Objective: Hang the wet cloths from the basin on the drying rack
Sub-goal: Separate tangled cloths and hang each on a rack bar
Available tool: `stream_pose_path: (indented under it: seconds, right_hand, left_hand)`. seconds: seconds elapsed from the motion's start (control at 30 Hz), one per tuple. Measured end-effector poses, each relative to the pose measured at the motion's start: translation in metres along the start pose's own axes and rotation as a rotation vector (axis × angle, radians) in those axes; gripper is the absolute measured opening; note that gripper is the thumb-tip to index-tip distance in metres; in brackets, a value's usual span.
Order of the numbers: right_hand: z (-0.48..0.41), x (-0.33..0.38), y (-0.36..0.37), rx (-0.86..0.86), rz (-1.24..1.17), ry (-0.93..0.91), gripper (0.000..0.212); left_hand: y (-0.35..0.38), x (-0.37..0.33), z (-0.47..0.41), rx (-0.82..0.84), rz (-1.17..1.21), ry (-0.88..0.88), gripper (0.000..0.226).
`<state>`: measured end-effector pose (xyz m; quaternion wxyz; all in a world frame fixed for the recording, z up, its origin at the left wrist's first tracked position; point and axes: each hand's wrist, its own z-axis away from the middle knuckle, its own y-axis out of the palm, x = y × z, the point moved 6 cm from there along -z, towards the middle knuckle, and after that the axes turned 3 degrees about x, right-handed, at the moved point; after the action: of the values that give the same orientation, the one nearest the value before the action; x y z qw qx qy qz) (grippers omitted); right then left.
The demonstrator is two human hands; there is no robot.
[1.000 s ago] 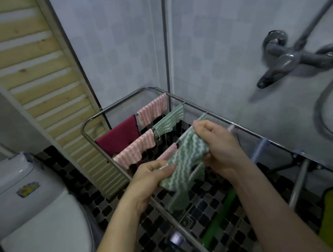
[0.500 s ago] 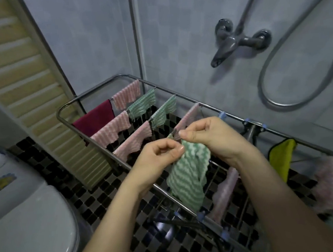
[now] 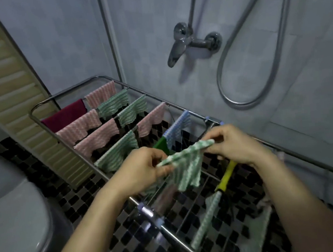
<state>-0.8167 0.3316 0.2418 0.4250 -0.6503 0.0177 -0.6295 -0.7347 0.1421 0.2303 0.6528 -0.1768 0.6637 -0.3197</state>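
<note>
Where the tiled wall [image 3: 171, 22] meets the black-and-white checked floor [image 3: 82, 198], a metal drying rack [image 3: 36, 107] fills the middle of the view, its long frame running from the far left corner toward the near right. A white toilet [image 3: 12, 213] sits at the lower left, beside a slatted wooden door [image 3: 2, 77]. On the wall above the rack is a chrome shower tap [image 3: 189, 43], with a looped shower hose [image 3: 250, 88] hanging to its right.

Cloths already hang over the far rails: a dark red cloth [image 3: 66, 116] at the far left end, pink striped cloths [image 3: 79, 125] along the near side, green striped cloths [image 3: 114, 102] beside them, then a blue striped cloth [image 3: 179, 127] and a plain green cloth [image 3: 161, 146] nearer the hands. Lower right, a yellow cloth [image 3: 227, 176] and another green striped one hang from rails closer to the person.

Over the middle of the rack, both hands hold one green-and-white striped cloth [image 3: 186, 169] by its top edge, stretched between them, its body hanging down toward the rails; whether it touches a rail cannot be told. The left hand [image 3: 145, 169] is closed in a pinch on the cloth's left corner, thumb against fingers. The right hand [image 3: 231, 143] pinches the right corner between thumb and fingertips, the other fingers curled loosely.
</note>
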Motion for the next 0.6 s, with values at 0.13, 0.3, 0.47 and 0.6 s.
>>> stream_pose_path:
  seconds: [0.13, 0.3, 0.47, 0.6]
  right_hand:
    - [0.01, -0.031, -0.028, 0.044, -0.383, 0.087, 0.032]
    - [-0.002, -0.07, -0.062, -0.004, -0.666, 0.124, 0.024]
    - [-0.034, -0.125, -0.073, -0.086, -0.428, 0.292, 0.016]
    - [-0.064, -0.157, -0.076, -0.186, -0.296, 0.328, 0.013]
  left_hand:
    - [0.019, -0.019, -0.013, -0.135, 0.314, -0.036, 0.026]
    - [0.053, -0.034, -0.045, -0.249, 0.485, -0.071, 0.011]
    - [0.096, -0.023, -0.087, -0.115, 0.555, -0.191, 0.005]
    - [0.118, 0.0, -0.116, -0.096, 0.569, -0.27, 0.013]
